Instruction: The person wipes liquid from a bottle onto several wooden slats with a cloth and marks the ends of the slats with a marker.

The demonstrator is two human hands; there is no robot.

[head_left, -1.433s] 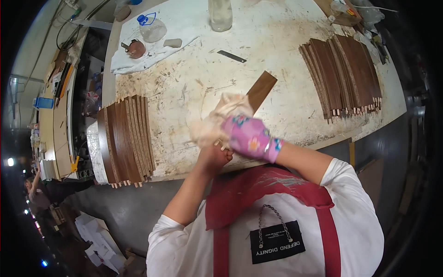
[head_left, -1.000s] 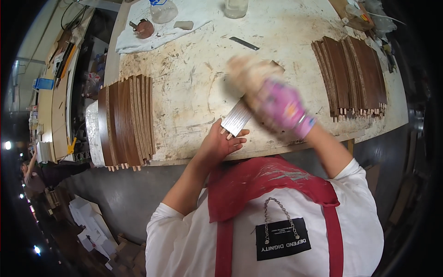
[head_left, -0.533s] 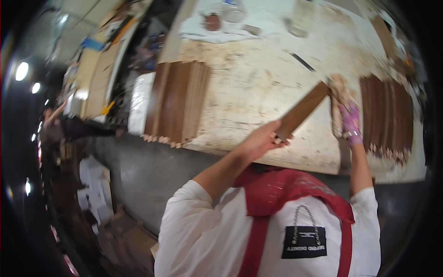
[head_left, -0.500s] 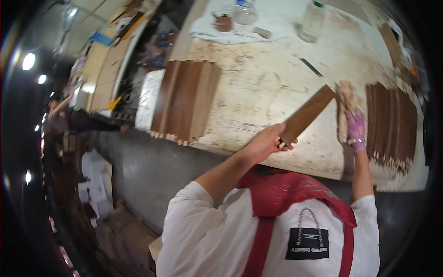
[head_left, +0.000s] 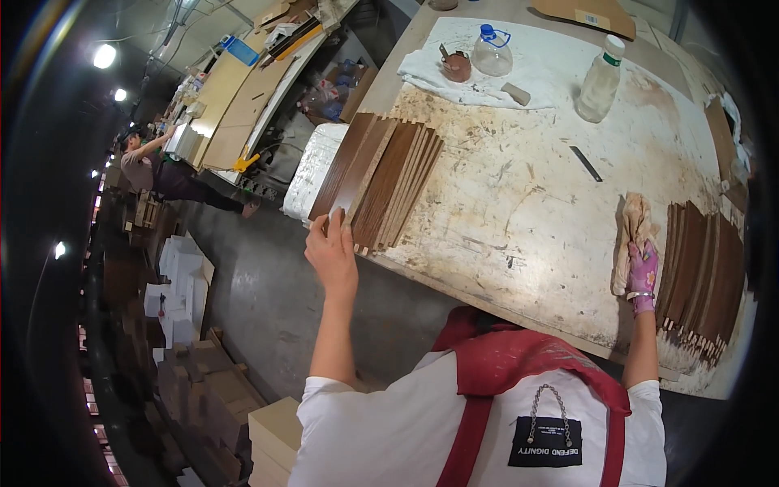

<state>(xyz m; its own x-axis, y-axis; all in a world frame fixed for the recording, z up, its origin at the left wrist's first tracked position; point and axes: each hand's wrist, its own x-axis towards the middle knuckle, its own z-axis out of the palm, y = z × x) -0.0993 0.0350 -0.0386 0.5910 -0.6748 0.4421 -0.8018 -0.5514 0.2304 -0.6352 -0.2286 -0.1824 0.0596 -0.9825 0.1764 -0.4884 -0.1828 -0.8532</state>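
Note:
My bare left hand [head_left: 331,256] is at the near end of a brown wooden slat [head_left: 359,174], thumb and fingertips around its end. That slat lies on the left-hand group of slats [head_left: 389,191], which sit side by side with short pale pegs at their near ends. On the right side of the table, my right hand [head_left: 643,272], in a purple flowered glove, is closed on a crumpled beige cloth [head_left: 635,215] and presses it to the tabletop. Beside it stands a second group of dark slats [head_left: 698,268], also with pale pegs at the near ends.
The stained white table [head_left: 495,195] holds a thin dark strip [head_left: 586,163], a bottle with pale liquid [head_left: 600,81], a clear blue-capped jug [head_left: 492,53], a reddish-brown pot [head_left: 456,66] and a small grey block [head_left: 515,93]. Another person [head_left: 146,166] stands at a far-left bench. Boxes [head_left: 276,438] stand lower left.
My left hand has carried the slat from mid-table to the left group and lowered it there. My right hand stays on the cloth. The view has shifted, showing more of the left side.

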